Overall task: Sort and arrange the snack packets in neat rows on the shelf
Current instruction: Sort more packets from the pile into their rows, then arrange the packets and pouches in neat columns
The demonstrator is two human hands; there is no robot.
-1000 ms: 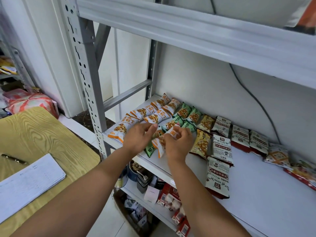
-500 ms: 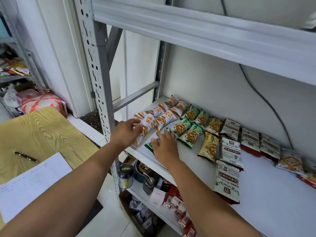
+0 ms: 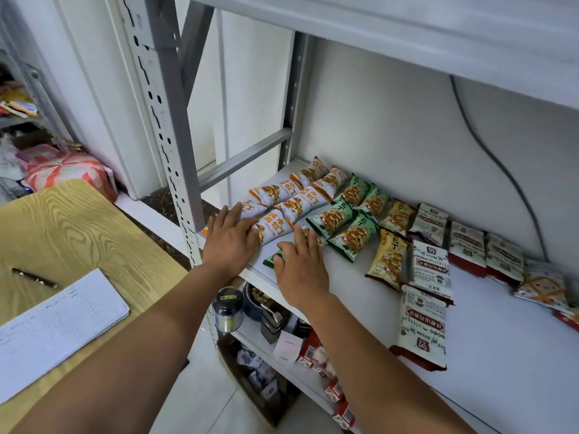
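Our left hand (image 3: 230,242) lies flat, fingers spread, on the near ends of the orange-and-white packets (image 3: 293,198), gripping nothing. Our right hand (image 3: 302,270) is also flat and spread, pressing a green packet (image 3: 277,256) at the front edge of the shelf (image 3: 501,355); the palm covers most of that packet, so only its near corner shows. The orange-and-white packets run in two rows from the left hand back to the wall. Just right of them sit four more green packets (image 3: 349,220), then two yellow ones (image 3: 387,258). Further right along the shelf lie white-and-maroon packets (image 3: 430,270), their print too small for us to read. The packets at the far right are cut off by the frame edge. Left of the shelf stands a wooden tabletop (image 3: 72,233) carrying a pen (image 3: 34,277) and papers (image 3: 53,330).
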